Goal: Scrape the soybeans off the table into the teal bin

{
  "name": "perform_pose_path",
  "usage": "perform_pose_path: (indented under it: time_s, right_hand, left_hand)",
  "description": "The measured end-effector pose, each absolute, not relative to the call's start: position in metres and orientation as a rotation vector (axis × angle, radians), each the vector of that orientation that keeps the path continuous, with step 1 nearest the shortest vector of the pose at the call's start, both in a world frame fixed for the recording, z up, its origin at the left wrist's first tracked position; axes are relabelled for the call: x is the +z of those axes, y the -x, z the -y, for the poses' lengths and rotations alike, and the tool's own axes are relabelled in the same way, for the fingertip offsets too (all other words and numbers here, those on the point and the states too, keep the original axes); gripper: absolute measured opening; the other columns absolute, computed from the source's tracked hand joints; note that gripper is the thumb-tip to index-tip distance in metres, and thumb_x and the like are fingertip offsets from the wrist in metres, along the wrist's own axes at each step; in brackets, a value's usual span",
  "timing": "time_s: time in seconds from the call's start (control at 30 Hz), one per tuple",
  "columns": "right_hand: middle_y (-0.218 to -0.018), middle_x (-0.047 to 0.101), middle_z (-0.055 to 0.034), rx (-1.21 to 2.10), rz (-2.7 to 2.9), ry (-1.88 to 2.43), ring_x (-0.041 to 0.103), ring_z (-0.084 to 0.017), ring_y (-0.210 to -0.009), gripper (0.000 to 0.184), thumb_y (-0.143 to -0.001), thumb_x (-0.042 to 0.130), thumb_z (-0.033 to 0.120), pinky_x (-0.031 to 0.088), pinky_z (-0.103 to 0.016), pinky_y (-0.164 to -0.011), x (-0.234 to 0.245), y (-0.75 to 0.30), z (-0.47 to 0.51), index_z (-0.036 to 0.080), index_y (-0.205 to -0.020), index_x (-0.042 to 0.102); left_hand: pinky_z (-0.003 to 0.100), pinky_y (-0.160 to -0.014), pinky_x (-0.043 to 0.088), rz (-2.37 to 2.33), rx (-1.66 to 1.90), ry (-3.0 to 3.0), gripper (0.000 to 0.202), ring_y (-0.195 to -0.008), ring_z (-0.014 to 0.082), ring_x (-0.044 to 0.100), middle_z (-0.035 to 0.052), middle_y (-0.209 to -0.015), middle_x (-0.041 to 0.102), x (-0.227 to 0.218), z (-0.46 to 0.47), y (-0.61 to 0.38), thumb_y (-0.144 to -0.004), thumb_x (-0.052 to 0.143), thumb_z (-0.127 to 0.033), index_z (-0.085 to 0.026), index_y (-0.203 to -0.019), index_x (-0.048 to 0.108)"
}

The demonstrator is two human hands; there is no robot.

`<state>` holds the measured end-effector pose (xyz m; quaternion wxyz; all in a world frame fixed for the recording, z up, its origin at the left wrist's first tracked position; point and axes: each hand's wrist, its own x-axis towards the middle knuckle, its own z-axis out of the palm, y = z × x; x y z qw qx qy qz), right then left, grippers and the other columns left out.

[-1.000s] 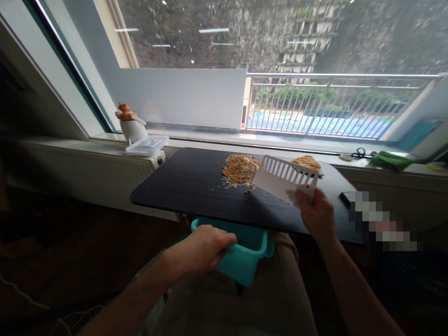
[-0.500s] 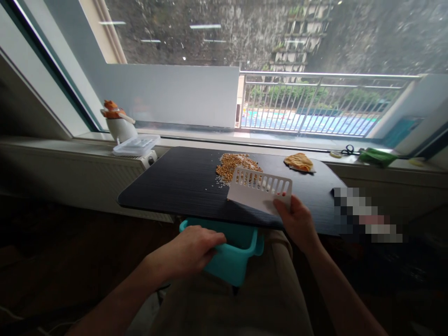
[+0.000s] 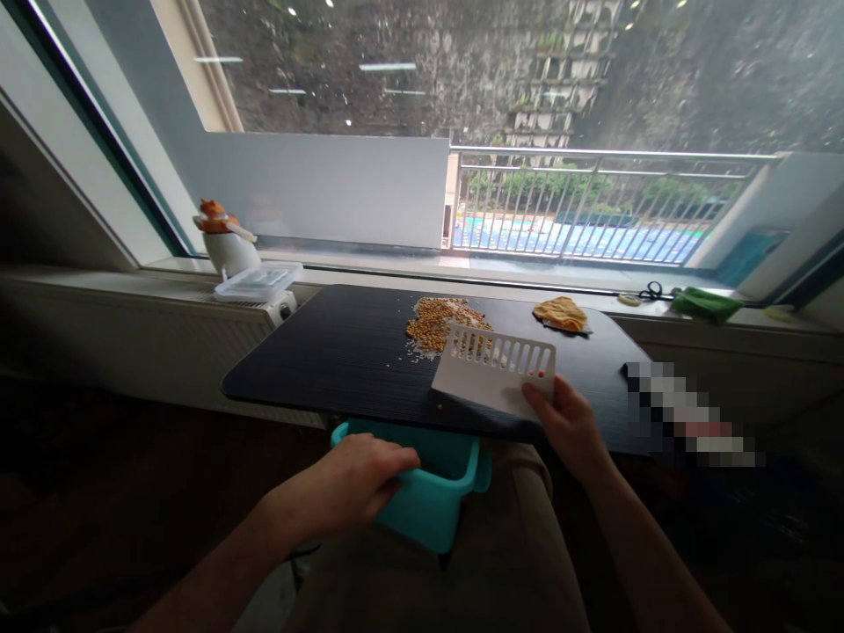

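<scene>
My right hand (image 3: 571,422) pinches the right end of a white slotted plastic divider (image 3: 488,378), thumb on its near face. It is tilted over the black tabletop (image 3: 316,360), its slots along the upper edge. Behind it, partly hidden, lies a pile of yellow kernels and white grains (image 3: 439,323). One small kernel (image 3: 440,407) sits alone near the table's front edge. My left hand (image 3: 369,475) is closed on the near rim of a turquoise plastic bin (image 3: 428,519), held just below that edge, over my lap. The bin's inside is dark.
A folded tan cloth (image 3: 562,314) lies at the table's back right. Along the sill stand a white pot with an orange figure (image 3: 228,246), a clear plastic lid (image 3: 258,281), black scissors (image 3: 651,291) and a green bag (image 3: 705,304). A radiator (image 3: 164,352) is below left.
The divider in my right hand has shifted slightly right, and the lone kernel near the front edge now shows clearly. My left hand keeps its hold on the bin. The view has tilted a little.
</scene>
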<state>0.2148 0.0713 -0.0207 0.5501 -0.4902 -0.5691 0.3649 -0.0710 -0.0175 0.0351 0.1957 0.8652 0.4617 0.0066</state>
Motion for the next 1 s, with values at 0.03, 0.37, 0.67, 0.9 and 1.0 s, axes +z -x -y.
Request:
perform_pose_path:
  time_s: [0.03,0.37,0.67,0.9,1.0]
  right_hand:
    - [-0.087,0.076,-0.0049,0.945,1.367,1.136,0.069,-0.023,-0.077,0.041,-0.074,0.073,0.051,0.056,-0.037,-0.074,-0.021,-0.214,-0.066,0.019,-0.099,0.07]
    - [-0.079,0.075,-0.0039,0.815,1.093,1.226,0.068,-0.022,-0.071,0.039,-0.065,0.078,0.046,0.054,-0.035,-0.069,-0.012,-0.227,-0.062,0.019,-0.091,0.072]
    - [-0.078,0.072,-0.0036,0.665,1.024,1.21,0.065,-0.021,-0.07,0.036,-0.073,0.07,0.046,0.052,-0.035,-0.069,-0.032,-0.237,-0.08,0.016,-0.092,0.066]
    - [-0.08,0.071,-0.0032,0.645,1.052,1.201,0.064,-0.02,-0.072,0.036,-0.078,0.065,0.047,0.052,-0.035,-0.072,-0.038,-0.236,-0.083,0.016,-0.096,0.066]
    - [-0.08,0.07,-0.0027,0.662,1.055,1.187,0.063,-0.02,-0.071,0.036,-0.078,0.066,0.046,0.051,-0.034,-0.073,-0.038,-0.237,-0.083,0.016,-0.097,0.066]
  left_hand:
    - [0.026,-0.072,0.041,-1.29,0.026,-2.43,0.014,-0.087,0.0225,0.066,0.0001,-0.089,0.069,0.034,0.018,0.071,-0.086,0.054,-0.008,-0.022,-0.086,0.057]
    - [0.026,-0.074,0.041,-1.271,0.038,-2.458,0.012,-0.088,0.0227,0.066,-0.0001,-0.09,0.069,0.034,0.021,0.061,-0.088,0.054,-0.011,-0.022,-0.085,0.056]
    - [0.024,-0.071,0.039,-1.158,0.12,-2.406,0.016,-0.086,0.0202,0.066,-0.001,-0.09,0.069,0.026,0.015,0.046,-0.082,0.053,-0.007,-0.022,-0.086,0.057]
    - [0.024,-0.07,0.038,-1.086,0.175,-2.384,0.015,-0.084,0.0203,0.065,-0.0006,-0.088,0.068,0.02,0.006,0.038,-0.085,0.053,-0.011,-0.023,-0.091,0.06]
    - [0.025,-0.07,0.038,-1.083,0.166,-2.389,0.015,-0.084,0.0206,0.065,-0.0002,-0.088,0.068,0.022,0.006,0.035,-0.085,0.053,-0.011,-0.023,-0.09,0.061]
